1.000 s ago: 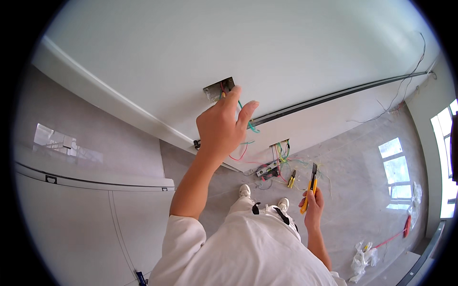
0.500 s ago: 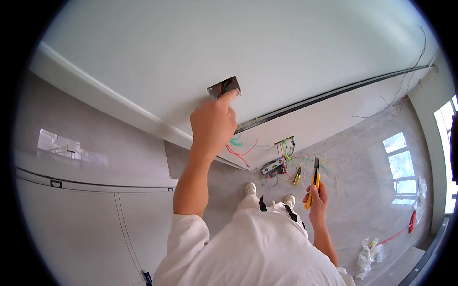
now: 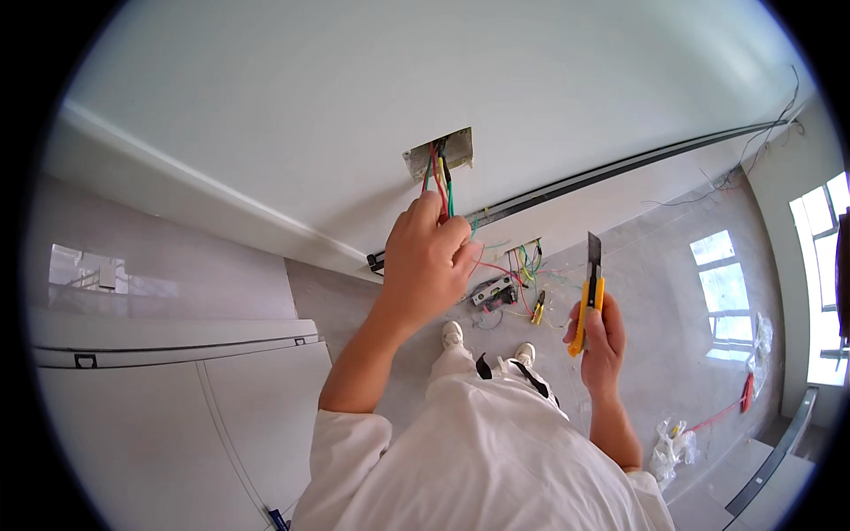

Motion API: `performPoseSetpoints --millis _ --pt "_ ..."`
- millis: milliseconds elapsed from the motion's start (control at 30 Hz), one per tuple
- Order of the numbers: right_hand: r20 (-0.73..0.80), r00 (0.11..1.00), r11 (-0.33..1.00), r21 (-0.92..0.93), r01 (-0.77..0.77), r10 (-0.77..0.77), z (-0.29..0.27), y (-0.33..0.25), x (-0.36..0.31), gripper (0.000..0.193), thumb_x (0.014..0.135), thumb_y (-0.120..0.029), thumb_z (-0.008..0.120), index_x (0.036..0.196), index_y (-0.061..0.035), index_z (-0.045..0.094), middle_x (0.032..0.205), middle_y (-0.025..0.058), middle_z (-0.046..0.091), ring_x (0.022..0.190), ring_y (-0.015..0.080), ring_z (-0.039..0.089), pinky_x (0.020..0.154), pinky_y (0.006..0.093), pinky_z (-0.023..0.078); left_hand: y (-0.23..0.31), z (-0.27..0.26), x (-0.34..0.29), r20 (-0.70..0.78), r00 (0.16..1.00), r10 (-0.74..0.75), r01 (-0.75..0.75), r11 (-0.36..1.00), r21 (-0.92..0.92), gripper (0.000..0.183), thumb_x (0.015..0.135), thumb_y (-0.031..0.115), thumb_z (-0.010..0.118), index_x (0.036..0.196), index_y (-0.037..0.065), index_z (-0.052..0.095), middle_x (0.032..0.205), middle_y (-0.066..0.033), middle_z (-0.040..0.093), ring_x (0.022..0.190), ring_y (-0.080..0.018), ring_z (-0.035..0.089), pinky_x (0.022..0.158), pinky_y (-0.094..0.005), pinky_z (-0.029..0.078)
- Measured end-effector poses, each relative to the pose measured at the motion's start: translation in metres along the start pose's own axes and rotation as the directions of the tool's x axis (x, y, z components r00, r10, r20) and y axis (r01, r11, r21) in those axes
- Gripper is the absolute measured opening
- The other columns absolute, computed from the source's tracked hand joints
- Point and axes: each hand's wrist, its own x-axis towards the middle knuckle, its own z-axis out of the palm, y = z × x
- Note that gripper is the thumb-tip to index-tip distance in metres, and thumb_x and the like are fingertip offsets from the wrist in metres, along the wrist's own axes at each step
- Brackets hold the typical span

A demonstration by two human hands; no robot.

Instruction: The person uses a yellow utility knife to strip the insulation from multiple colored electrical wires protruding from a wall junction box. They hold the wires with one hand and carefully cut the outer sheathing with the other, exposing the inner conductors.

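My left hand [image 3: 427, 252] is closed around a bundle of electrical wires [image 3: 441, 181], red, green, yellow and black. They come out of a square wall box [image 3: 459, 149] set in the pale wall and run down into my fingers, where their ends are partly hidden. Lower and to the right, my right hand [image 3: 604, 341] grips a yellow utility knife [image 3: 595, 301] by its handle. The knife's dark blade is out and points up, away from me. It is apart from the wires.
A second wall opening [image 3: 529, 246] with loose coloured wires is low on the wall. By my feet lie pliers [image 3: 538, 307] and a tool with a level vial [image 3: 496, 295]. A dark channel [image 3: 620, 173] crosses the wall. Clear plastic bags [image 3: 673, 451] lie at right; white panels [image 3: 124, 416] are at left.
My left hand has drawn the wires out of the wall box and down, where before its finger was at the box's edge. The knife in my right hand has risen a little.
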Motion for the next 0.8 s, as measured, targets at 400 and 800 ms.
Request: performPoseSetpoints --millis 400,800 --pt "0.311 0.865 0.630 -0.594 0.500 -0.394 0.109 -0.064 0.048 0.059 0.102 -0.006 0.060 0.157 -0.0021 0.040 0.127 0.0224 0.063 0.102 0.0414 0.065 0.087 0.0429 0.054 -0.034 0.009 -0.008 -0.392 0.904 0.169 -0.079 0.969 0.235 0.026 0.078 -0.008 0.074 0.101 0.003 0.068 0.108 -0.0143 0.059 0.084 -0.0273 0.062 0.066 -0.0363 0.049" --pt "0.240 0.897 0.327 -0.870 0.368 -0.370 0.147 -0.079 0.047 0.067 0.096 0.000 0.064 0.159 -0.0132 0.044 0.114 0.0138 0.066 0.089 0.0343 0.068 0.073 0.0429 0.055 -0.055 0.003 -0.001 -0.409 0.903 0.129 -0.226 0.953 -0.200 0.031 0.081 -0.018 0.063 0.104 0.001 0.072 0.107 -0.0147 0.061 0.084 -0.0227 0.062 0.065 -0.0299 0.050"
